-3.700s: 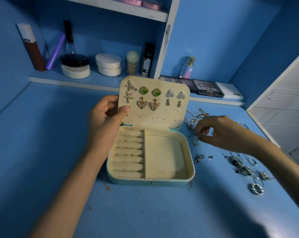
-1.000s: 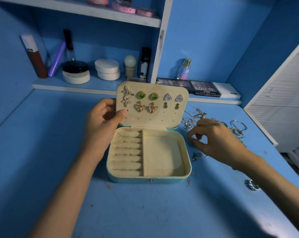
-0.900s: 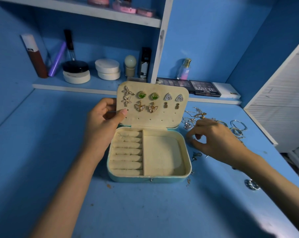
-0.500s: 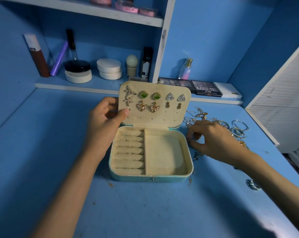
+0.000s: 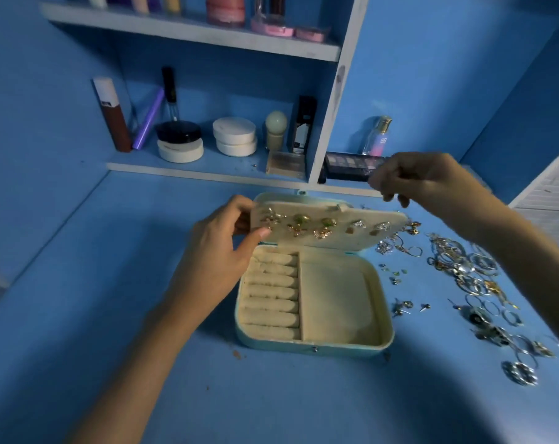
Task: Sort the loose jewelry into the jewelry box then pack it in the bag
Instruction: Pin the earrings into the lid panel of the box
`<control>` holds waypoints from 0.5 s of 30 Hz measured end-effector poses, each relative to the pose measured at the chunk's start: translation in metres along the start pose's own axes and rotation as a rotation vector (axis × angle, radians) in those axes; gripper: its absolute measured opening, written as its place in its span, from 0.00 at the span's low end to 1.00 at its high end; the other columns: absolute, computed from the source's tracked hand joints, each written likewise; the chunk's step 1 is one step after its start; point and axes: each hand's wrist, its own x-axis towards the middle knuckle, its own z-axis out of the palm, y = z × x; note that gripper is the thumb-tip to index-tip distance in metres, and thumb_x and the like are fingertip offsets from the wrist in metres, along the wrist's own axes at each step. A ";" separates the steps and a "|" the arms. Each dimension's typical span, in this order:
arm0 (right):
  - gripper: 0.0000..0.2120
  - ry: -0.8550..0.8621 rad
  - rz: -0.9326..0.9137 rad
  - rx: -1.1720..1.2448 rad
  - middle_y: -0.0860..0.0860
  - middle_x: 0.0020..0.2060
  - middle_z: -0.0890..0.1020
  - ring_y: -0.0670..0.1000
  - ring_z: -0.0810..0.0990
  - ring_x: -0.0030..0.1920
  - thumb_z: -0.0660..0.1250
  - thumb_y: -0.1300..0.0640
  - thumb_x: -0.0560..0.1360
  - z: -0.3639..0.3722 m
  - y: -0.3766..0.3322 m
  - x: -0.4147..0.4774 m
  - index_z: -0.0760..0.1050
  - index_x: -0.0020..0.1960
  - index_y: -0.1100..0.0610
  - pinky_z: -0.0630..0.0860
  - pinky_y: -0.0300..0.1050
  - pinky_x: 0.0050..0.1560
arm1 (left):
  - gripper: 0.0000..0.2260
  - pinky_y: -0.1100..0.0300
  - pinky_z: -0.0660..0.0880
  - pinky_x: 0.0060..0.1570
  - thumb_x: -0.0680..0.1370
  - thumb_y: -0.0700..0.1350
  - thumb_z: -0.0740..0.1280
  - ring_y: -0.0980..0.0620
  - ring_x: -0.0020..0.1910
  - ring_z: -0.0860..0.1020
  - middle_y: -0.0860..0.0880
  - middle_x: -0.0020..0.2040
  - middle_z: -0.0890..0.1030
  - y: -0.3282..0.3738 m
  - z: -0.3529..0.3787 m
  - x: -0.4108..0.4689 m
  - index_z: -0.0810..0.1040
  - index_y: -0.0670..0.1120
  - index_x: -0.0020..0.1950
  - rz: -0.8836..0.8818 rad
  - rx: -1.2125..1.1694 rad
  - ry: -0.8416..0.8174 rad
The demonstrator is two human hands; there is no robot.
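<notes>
left hand (image 5: 221, 251) gripping, right hand (image 5: 414, 179) raised

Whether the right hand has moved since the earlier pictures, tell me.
Yes. The right hand rose from beside the jewelry box toward the shelf, now beyond the right corner of the lid.

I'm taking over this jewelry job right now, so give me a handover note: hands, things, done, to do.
Left hand grips the lid of the open jewelry box. Right hand hovers above the lid, fingers curled; whether it holds anything is unclear.
Done: several earrings pinned in the lid.
To do: loose jewelry lies on the table right of the box; ring rolls empty; no bag in view.
</notes>
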 end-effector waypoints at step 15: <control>0.03 -0.665 -0.004 0.070 0.56 0.35 0.80 0.52 0.77 0.36 0.66 0.65 0.75 0.074 -0.038 0.034 0.79 0.46 0.64 0.76 0.43 0.39 | 0.04 0.61 0.77 0.47 0.73 0.39 0.65 0.57 0.45 0.79 0.51 0.43 0.80 -0.015 0.005 -0.020 0.76 0.43 0.46 0.225 -0.012 0.095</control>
